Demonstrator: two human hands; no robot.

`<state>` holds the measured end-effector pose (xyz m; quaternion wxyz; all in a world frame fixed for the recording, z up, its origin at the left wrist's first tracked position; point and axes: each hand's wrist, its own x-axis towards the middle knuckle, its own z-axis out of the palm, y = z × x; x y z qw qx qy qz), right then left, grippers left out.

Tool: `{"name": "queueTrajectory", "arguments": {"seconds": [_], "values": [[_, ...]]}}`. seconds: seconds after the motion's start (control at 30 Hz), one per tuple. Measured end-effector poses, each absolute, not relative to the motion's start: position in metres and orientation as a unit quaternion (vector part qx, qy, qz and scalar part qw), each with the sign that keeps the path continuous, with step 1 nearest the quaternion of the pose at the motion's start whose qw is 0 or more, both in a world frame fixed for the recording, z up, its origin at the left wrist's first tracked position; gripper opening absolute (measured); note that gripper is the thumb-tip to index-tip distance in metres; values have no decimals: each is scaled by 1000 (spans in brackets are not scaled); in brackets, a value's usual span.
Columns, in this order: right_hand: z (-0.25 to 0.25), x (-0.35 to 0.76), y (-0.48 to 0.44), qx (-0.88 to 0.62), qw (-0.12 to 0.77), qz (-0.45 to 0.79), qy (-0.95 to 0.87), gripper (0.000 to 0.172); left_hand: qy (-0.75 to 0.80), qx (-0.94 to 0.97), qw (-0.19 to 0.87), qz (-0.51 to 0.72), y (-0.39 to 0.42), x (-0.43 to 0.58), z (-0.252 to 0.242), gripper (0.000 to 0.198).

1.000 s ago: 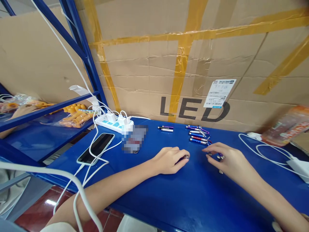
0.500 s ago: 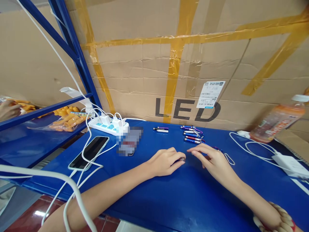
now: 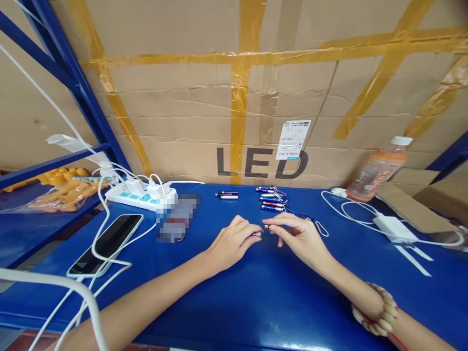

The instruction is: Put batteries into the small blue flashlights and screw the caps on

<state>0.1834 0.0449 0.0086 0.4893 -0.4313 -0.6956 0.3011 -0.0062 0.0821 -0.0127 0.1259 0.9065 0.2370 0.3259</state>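
My left hand (image 3: 232, 243) is closed around a mini flashlight (image 3: 257, 234); only its blue and silver end shows past the fingertips. Facing it, a small gap away, my right hand (image 3: 298, 236) pinches a tiny metallic piece (image 3: 267, 227) between thumb and forefinger, too small to identify. Beyond my hands, several slim metal mini flashlights (image 3: 272, 208) in blue, purple and red lie side by side with carabiner clips. A silver and a dark tube (image 3: 229, 197) rest to their left. Close behind my right hand lies a silver clip (image 3: 321, 228).
On the left are a power strip (image 3: 139, 196), a charging phone (image 3: 106, 246) and a blurred-out flat item (image 3: 179, 218). White cables cross the blue table (image 3: 226, 312). A drink bottle (image 3: 380, 168) and charger (image 3: 395, 228) stand right. A large carton (image 3: 175, 112) backs the table.
The view has swung right, so things appear further left. My right hand now pinches a tiny metallic piece where its fingertips looked empty. More of the flashlight's blue end shows in my left hand.
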Motion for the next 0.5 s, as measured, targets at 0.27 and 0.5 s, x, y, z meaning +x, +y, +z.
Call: {"name": "queueTrajectory", "arguments": {"seconds": [0.27, 0.5], "values": [[8, 183, 39, -399, 443, 288, -749, 22, 228, 906, 104, 340, 83, -8, -9, 24], [12, 185, 40, -454, 424, 382, -684, 33, 221, 901, 128, 352, 77, -7, -3, 26]]}}
